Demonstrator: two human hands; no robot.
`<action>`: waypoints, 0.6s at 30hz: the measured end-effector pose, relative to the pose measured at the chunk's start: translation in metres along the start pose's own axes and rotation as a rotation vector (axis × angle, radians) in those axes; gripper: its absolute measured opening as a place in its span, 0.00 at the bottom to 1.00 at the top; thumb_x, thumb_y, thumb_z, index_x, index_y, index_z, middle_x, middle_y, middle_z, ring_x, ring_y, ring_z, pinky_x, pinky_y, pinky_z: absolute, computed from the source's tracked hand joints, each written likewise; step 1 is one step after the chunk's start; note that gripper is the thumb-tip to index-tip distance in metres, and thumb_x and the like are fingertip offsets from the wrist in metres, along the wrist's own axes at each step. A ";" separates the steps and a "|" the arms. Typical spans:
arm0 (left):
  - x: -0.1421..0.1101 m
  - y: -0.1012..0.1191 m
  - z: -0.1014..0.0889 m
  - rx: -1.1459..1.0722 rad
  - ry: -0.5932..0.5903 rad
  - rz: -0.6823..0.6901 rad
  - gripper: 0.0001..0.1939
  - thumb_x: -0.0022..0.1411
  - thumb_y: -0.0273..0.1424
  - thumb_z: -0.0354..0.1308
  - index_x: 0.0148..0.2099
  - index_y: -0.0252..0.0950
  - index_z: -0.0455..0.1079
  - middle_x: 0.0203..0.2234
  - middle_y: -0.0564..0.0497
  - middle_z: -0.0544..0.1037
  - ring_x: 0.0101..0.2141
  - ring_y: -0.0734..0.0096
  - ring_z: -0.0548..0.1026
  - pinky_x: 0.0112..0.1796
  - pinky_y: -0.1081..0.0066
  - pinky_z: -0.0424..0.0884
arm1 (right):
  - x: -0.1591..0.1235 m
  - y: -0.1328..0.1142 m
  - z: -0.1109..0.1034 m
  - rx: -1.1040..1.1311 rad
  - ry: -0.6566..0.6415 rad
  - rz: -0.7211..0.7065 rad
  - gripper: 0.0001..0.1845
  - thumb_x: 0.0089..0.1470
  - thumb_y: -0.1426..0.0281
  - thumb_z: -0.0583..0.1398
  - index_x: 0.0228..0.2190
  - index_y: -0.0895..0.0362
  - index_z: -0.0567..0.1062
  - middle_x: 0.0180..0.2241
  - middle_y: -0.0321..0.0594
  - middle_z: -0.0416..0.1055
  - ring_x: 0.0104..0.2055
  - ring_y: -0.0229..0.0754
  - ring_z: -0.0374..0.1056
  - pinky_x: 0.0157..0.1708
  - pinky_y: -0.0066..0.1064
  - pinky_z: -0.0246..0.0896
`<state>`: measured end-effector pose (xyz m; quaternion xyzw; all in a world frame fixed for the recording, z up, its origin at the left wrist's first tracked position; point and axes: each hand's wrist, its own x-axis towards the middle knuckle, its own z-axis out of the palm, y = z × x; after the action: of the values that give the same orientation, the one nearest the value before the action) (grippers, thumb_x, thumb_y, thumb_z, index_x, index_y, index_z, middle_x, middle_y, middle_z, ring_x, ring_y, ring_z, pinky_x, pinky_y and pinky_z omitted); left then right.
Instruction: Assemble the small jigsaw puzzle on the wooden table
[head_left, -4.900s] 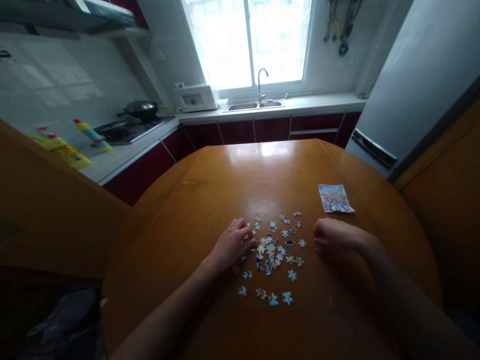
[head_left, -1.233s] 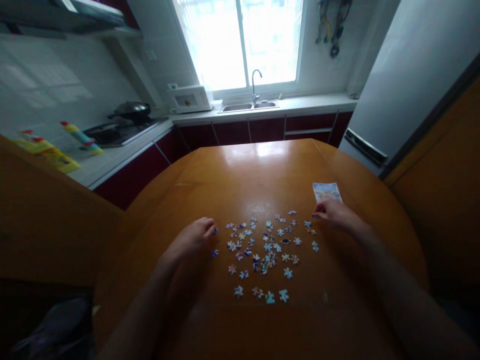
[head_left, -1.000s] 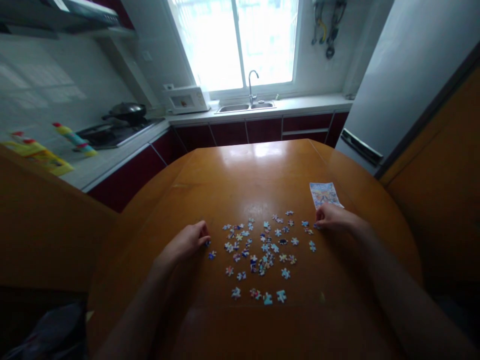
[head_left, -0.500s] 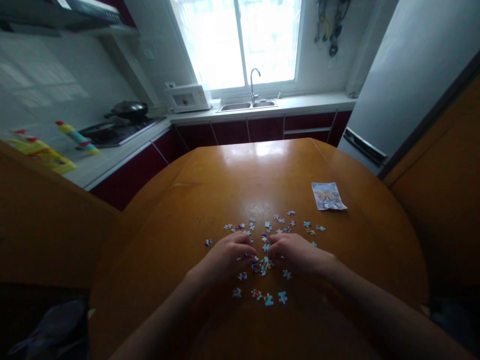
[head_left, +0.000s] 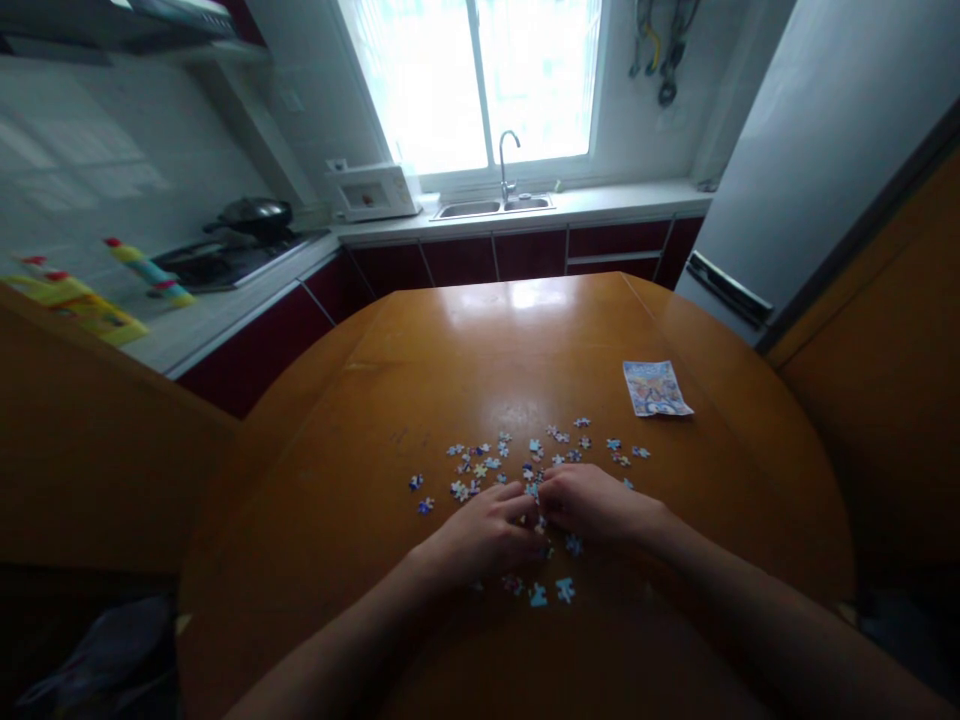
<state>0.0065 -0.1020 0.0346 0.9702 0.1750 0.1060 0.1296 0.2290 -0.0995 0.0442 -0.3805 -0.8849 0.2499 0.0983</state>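
Small jigsaw puzzle pieces (head_left: 481, 470) lie loose on the wooden table in front of me. My left hand (head_left: 495, 528) is low over the middle of them, its fingers curled and covering several. Close beside it, my right hand (head_left: 589, 500) has its fingers bent and drawn together at the same pieces. The fingertips of both hands nearly meet; what they hold, if anything, is hidden. A light blue puzzle piece (head_left: 565, 590) and another blue puzzle piece (head_left: 538, 596) lie nearer to me. Two dark blue-and-white pieces, one a puzzle piece (head_left: 425, 506), sit off to the left.
A creased printed picture sheet (head_left: 657, 389) lies on the right part of the round-ended table (head_left: 480, 370). Beyond are a counter with a sink (head_left: 469, 209), a microwave (head_left: 373, 192) and a stove with a pan (head_left: 255, 215). A fridge (head_left: 810, 130) stands at right.
My left hand has moved right and toward me, now over the central pieces, uncovering several puzzle pieces at its left. My right hand stays almost in place.
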 end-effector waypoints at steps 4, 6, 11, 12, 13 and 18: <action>-0.002 -0.003 -0.005 -0.031 0.074 -0.019 0.09 0.71 0.34 0.56 0.47 0.45 0.77 0.38 0.50 0.77 0.39 0.67 0.71 0.42 0.67 0.70 | -0.003 0.009 -0.017 0.068 0.064 -0.008 0.08 0.54 0.76 0.60 0.29 0.55 0.79 0.31 0.38 0.76 0.34 0.39 0.70 0.34 0.28 0.61; -0.008 -0.014 -0.015 -0.060 0.189 -0.110 0.11 0.72 0.33 0.54 0.52 0.44 0.75 0.40 0.49 0.77 0.42 0.67 0.72 0.46 0.65 0.71 | -0.004 0.026 -0.031 0.092 0.241 0.066 0.09 0.57 0.75 0.58 0.31 0.55 0.79 0.32 0.40 0.76 0.35 0.40 0.70 0.36 0.29 0.62; -0.036 -0.065 -0.046 -0.017 0.380 -0.529 0.23 0.74 0.41 0.47 0.65 0.39 0.63 0.60 0.43 0.68 0.60 0.59 0.66 0.61 0.55 0.62 | -0.003 0.077 -0.049 0.203 0.621 0.357 0.13 0.59 0.74 0.55 0.37 0.58 0.80 0.39 0.46 0.78 0.41 0.44 0.73 0.44 0.36 0.67; -0.042 -0.074 -0.049 -0.001 0.383 -0.593 0.25 0.74 0.43 0.45 0.67 0.38 0.62 0.63 0.42 0.66 0.63 0.57 0.63 0.63 0.53 0.59 | -0.004 0.082 -0.047 0.222 0.612 0.385 0.15 0.59 0.74 0.54 0.38 0.59 0.80 0.40 0.47 0.79 0.42 0.45 0.73 0.46 0.37 0.67; -0.048 -0.083 -0.050 0.011 0.355 -0.644 0.27 0.74 0.45 0.44 0.67 0.37 0.61 0.65 0.42 0.63 0.65 0.56 0.61 0.65 0.53 0.57 | -0.007 0.086 -0.043 0.210 0.591 0.384 0.16 0.59 0.74 0.53 0.41 0.59 0.80 0.42 0.48 0.78 0.45 0.45 0.73 0.48 0.38 0.67; -0.068 -0.086 -0.027 0.099 0.139 -0.675 0.31 0.73 0.48 0.43 0.70 0.38 0.56 0.70 0.42 0.54 0.69 0.51 0.50 0.65 0.49 0.53 | -0.033 0.071 -0.006 -0.061 0.417 0.354 0.28 0.66 0.60 0.51 0.61 0.61 0.67 0.65 0.56 0.59 0.68 0.54 0.53 0.66 0.47 0.48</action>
<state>-0.0900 -0.0430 0.0243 0.8531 0.4994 0.1146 0.0979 0.2986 -0.0797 0.0133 -0.5753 -0.7724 0.1527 0.2216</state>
